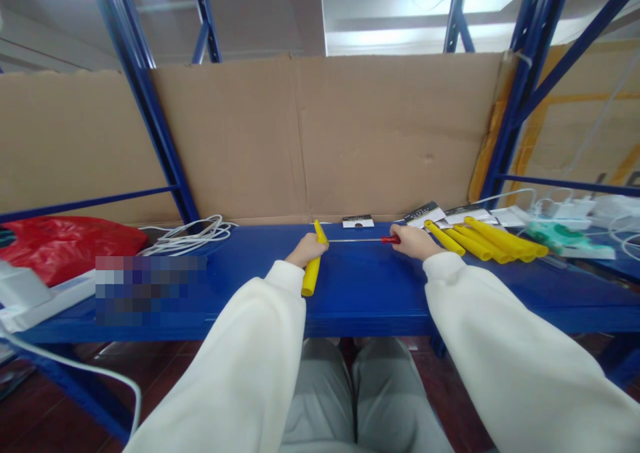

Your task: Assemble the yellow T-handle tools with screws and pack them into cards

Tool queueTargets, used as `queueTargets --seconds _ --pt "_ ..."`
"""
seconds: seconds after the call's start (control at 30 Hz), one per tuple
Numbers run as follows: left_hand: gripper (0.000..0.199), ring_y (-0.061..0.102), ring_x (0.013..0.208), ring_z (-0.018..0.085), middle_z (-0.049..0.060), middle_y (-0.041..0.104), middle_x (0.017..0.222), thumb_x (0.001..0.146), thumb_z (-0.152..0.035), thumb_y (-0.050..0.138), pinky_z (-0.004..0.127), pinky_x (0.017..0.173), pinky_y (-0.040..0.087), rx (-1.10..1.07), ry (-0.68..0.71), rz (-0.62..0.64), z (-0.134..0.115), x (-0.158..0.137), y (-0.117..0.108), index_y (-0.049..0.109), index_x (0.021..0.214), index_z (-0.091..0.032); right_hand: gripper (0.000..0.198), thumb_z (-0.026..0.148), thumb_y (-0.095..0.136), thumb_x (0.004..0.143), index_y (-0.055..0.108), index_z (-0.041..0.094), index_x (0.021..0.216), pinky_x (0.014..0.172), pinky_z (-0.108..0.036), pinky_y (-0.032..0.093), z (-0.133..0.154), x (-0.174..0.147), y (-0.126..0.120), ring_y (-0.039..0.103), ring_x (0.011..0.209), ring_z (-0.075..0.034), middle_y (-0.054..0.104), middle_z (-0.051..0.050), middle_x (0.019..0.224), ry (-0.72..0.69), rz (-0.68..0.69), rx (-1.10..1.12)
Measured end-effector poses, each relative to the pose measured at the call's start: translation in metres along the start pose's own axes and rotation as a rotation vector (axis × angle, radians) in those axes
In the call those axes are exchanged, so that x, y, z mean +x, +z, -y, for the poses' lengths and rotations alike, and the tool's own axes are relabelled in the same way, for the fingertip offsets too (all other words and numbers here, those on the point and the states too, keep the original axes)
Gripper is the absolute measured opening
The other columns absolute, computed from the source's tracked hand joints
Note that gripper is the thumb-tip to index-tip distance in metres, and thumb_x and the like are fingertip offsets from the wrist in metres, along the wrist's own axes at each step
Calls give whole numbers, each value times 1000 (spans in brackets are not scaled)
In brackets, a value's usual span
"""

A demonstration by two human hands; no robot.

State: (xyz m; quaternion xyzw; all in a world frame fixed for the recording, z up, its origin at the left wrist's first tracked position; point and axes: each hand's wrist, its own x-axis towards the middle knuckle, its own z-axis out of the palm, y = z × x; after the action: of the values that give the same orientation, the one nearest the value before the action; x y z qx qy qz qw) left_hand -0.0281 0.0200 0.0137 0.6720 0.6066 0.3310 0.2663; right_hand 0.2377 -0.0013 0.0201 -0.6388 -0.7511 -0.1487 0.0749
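My left hand (305,249) is closed around a yellow tube-like piece (311,276) with a narrower upper end, tilted over the blue tabletop. In my right hand (415,241) is a screwdriver with a red handle (390,239). Its thin metal shaft (355,241) runs left, and the tip meets the side of the yellow piece beside my left fingers; whether it goes inside I cannot tell. Just right of my right hand lie several similar yellow pieces (493,243), side by side on the table.
Black-and-white cards (424,214) and a small box (358,221) lie along the cardboard back panel (325,139). A white cable coil (193,236), a red plastic bag (75,243) and a power strip (55,299) are left. A green-and-white packet (565,238) and chargers lie right. Blue posts frame the table (370,286).
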Motion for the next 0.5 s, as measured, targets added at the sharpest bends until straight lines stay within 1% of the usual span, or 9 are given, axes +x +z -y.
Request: queueTargets --seconds 0.1,0.23,0.37,0.5 --pt "12 53 50 12 -2 54 54 72 0 58 21 51 38 -32 10 17 0 -1 0 64 70 -10 18 21 54 89 64 18 104 70 -28 42 1 0 -2 68 93 -25 73 -12 99 15 -32 -34" --pt "14 53 50 12 -2 54 53 71 1 56 21 50 39 -46 29 29 1 1 1 65 69 -10 22 22 52 90 66 16 104 73 -29 44 1 0 -1 68 96 -27 74 -15 101 26 -65 -71" --pt "14 53 50 12 -2 55 53 70 0 56 22 51 39 -52 33 26 4 4 2 65 69 -10 26 30 50 91 69 18 104 73 -31 45 0 0 2 69 94 -28 75 -14 96 61 -49 -86" --pt "11 53 51 13 -1 55 53 69 -1 58 22 51 39 -52 42 26 6 5 2 64 67 -11 29 34 49 92 71 19 103 75 -32 47 1 -2 2 70 96 -28 75 -14 96 40 -26 -56"
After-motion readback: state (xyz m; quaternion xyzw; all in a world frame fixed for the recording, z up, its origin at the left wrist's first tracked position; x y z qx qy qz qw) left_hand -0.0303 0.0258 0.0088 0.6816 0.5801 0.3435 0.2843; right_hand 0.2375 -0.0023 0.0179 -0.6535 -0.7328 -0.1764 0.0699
